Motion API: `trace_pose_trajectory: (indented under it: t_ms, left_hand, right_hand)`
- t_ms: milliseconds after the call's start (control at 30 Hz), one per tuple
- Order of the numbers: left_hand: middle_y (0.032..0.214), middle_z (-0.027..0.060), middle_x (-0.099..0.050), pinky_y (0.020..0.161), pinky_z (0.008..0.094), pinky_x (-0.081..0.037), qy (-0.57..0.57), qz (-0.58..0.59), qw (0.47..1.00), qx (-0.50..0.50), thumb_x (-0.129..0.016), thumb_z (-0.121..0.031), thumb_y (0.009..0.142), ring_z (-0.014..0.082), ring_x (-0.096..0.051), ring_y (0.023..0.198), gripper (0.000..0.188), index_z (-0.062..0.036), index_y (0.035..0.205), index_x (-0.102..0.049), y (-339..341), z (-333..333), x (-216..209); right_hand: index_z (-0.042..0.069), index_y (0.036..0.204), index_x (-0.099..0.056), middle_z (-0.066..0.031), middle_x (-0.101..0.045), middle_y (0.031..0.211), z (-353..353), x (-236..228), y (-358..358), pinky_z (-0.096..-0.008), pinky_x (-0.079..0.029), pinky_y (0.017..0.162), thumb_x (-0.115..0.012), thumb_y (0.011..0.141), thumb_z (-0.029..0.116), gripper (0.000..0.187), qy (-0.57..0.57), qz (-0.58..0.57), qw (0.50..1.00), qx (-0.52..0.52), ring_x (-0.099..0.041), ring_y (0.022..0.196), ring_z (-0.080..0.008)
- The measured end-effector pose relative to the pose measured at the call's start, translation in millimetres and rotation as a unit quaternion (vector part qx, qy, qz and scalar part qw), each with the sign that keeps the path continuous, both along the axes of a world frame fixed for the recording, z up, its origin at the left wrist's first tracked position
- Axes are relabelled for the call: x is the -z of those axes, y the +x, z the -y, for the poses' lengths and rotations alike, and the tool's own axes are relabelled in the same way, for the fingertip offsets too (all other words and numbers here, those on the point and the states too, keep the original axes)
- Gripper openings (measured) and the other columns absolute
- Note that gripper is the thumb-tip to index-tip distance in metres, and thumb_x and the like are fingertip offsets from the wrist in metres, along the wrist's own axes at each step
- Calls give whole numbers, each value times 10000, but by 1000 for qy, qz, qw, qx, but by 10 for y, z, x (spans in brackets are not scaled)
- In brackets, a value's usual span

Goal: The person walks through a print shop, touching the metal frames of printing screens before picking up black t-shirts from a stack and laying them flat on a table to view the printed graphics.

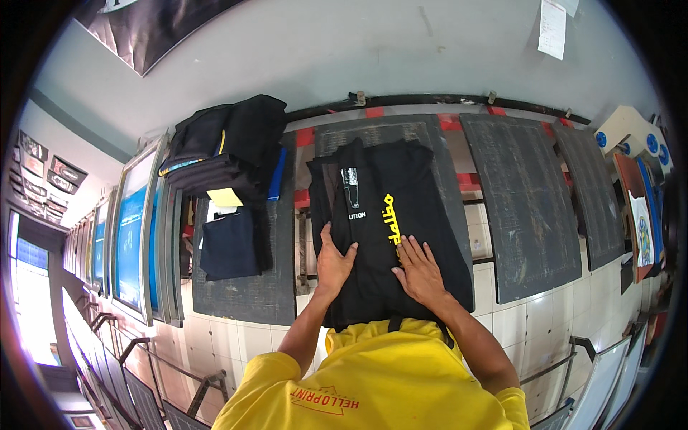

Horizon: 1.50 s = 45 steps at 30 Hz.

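A black garment [430,208] lies folded on a dark board right before me, with yellow lettering down its middle and a small white print on a folded layer at its left. My right hand [419,272] rests flat on the cloth, fingers stretched out beside the lower end of the yellow lettering. On the left part of the garment lies my left hand [335,261], its thumb spread away from the fingers. Neither hand visibly grips anything. Part of the board [373,127] shows beyond the garment's far edge.
To the left, dark folded garments [229,136] are piled on another board [244,304], with a yellow paper [224,197] near a navy folded cloth [229,247]. Framed screens [136,229] stand farther left. More dark boards [523,208] line the right, separated by gaps above the tiled floor.
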<state>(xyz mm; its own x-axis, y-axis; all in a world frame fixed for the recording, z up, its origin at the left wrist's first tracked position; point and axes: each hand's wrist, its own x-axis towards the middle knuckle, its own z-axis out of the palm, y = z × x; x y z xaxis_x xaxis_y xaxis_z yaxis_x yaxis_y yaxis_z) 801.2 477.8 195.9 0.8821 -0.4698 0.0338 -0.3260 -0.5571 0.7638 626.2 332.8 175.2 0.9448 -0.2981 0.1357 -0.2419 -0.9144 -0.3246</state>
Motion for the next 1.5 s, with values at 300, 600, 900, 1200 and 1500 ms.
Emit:
trace_pose_trajectory:
  t_ms: [300,600,900,1200,1500]
  left_hand:
    - [990,146,-641,831,425,-465,28,197,979,51,-745,-285,801,326,-596,1006,488,-6,1172,-594,361,287,-142]
    - [868,137,-677,731,326,-497,-126,-51,990,26,-668,-196,902,222,-652,802,245,35,965,-615,820,603,335]
    - [897,9,-619,765,246,-424,-197,-175,963,62,-564,-141,983,93,-539,821,162,16,1011,-595,921,466,519]
    - [967,37,-657,789,226,-432,-278,-239,928,68,-584,-54,941,85,-583,894,236,30,1159,-553,894,466,508]
    - [756,138,-695,667,339,-502,-66,-41,997,23,-720,-244,828,218,-675,723,332,41,988,-657,1181,853,202]
  right_hand:
    - [2,1383,-482,-144,-397,1499,-118,-17,-158,-458,-174,1186,-506,975,326,522,26,-17,999,-4,-294,1432,-281]
    - [20,1352,-530,-110,-417,1491,-103,-24,-276,-439,-177,1188,-502,979,347,496,30,-21,999,-20,-299,1429,-263]
    - [23,1228,-624,-101,-514,1400,-70,-87,-423,-434,-246,1158,-562,950,278,382,69,14,997,-40,-377,1372,-254]
    - [23,1159,-647,-97,-572,1327,-82,-104,-372,-449,-312,1112,-607,907,193,306,76,55,995,-23,-450,1309,-266]
    - [34,1207,-620,-97,-538,1365,-110,-56,-391,-447,-276,1138,-593,916,205,338,94,39,995,-14,-412,1344,-262]
